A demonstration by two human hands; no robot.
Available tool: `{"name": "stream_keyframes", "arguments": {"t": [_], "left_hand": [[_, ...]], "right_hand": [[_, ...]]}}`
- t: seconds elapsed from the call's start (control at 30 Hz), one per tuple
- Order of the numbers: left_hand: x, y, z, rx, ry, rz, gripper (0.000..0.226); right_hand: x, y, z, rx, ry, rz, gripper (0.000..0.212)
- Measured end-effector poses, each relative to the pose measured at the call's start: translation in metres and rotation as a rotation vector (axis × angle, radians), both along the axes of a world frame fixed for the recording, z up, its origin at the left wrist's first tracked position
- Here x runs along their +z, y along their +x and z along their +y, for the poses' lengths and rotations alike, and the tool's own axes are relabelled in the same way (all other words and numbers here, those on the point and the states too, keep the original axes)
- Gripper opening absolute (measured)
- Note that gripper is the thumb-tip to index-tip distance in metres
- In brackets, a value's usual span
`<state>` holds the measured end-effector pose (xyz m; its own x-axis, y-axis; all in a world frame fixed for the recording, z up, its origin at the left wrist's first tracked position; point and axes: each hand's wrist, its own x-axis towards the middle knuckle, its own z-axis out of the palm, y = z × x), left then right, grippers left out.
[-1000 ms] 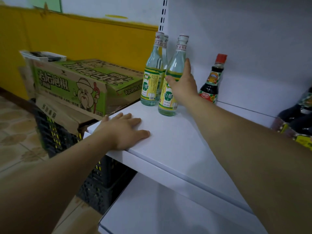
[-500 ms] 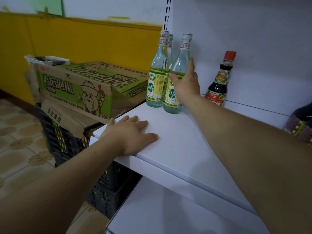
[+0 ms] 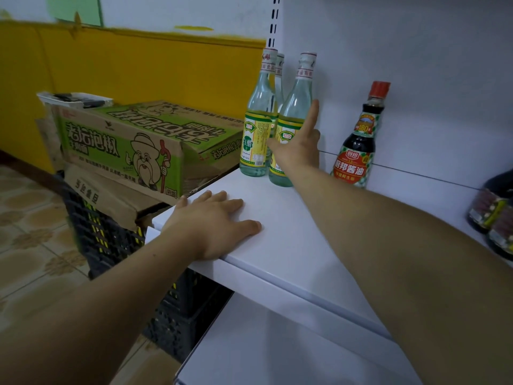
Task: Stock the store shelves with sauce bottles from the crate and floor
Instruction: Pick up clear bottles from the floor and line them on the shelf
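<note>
A third clear bottle stands behind the two front ones, and only its neck and cap show. The right hand covers the lower label of the front clear bottle; its fingers beyond the index are out of sight. At three o'clock in the frame, dark bottles are blurred and cut off by the edge. At nine o'clock, the black crate is mostly hidden under cardboard boxes and the shelf. At ten o'clock, the dark items in the white tray are too small to tell.
</note>
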<state>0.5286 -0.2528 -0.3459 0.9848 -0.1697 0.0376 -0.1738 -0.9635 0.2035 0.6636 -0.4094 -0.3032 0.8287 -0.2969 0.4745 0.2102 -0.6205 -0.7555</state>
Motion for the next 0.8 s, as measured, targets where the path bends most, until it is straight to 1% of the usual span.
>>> {"name": "stream_keyframes", "arguments": {"t": [0.13, 0.23, 0.33, 0.4, 0.47, 0.57, 0.67, 0.8], "left_hand": [[-0.002, 0.003, 0.001, 0.011, -0.024, -0.001, 0.073], [-0.001, 0.006, 0.002, 0.009, -0.093, 0.006, 0.073], [0.007, 0.0, 0.008, 0.03, -0.202, 0.003, 0.074], [0.017, -0.016, 0.017, 0.086, -0.289, 0.015, 0.073], [0.022, -0.04, 0.032, 0.135, -0.333, 0.034, 0.07], [0.02, -0.086, 0.062, 0.179, -0.279, 0.064, 0.073], [0.013, -0.144, 0.091, 0.285, -0.239, 0.118, 0.075], [-0.005, -0.231, 0.122, 0.438, -0.245, 0.126, 0.074]], "right_hand": [[-0.003, 0.001, -0.002, 0.018, -0.004, -0.013, 0.112], [0.001, -0.009, -0.005, 0.001, -0.009, 0.025, 0.117], [0.008, -0.035, -0.008, -0.003, -0.134, 0.095, 0.113], [0.015, -0.058, -0.007, 0.029, -0.242, 0.104, 0.107], [0.024, -0.083, 0.001, 0.088, -0.329, 0.098, 0.101], [0.034, -0.124, 0.024, 0.21, -0.422, 0.134, 0.097], [0.035, -0.171, 0.063, 0.39, -0.443, 0.191, 0.092], [0.018, -0.238, 0.124, 0.621, -0.453, 0.272, 0.09]]}}
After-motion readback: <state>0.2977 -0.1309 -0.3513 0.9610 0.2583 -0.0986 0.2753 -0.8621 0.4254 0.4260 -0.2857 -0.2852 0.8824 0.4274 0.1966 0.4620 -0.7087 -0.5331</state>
